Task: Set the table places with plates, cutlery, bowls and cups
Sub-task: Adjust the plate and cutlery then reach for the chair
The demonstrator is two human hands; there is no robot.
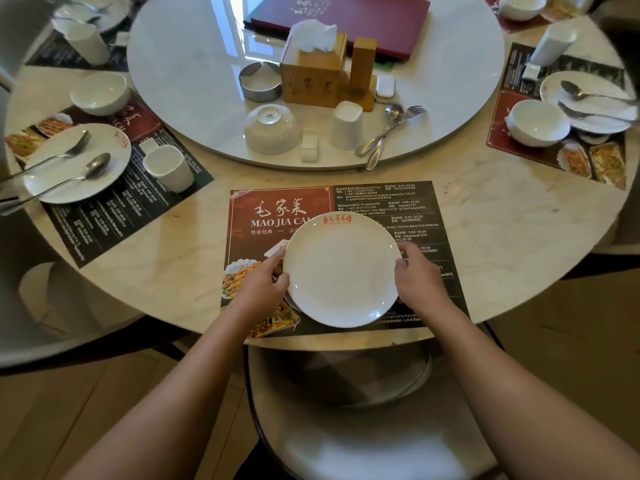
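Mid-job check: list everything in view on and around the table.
table: one, beige marble, round
turntable: one, white, table centre
placemats: at least four, red-black, table edge
near plate: one, white, near placemat
other plates: three, white, left, far-left, right places
bowls: four, white, three at places, one upturned on turntable
cups: four, white, three at places, one upturned on turntable
fork-spoon pairs: three clear, silver, left plate, right plate, turntable
tissue box: one, wooden, turntable
tin: one, silver, beside tissue box
menu: one, maroon, turntable's far side
chair: one, white seat, below table edge
left hand: fingers hold near plate's left rim
right hand: fingers hold its right rim
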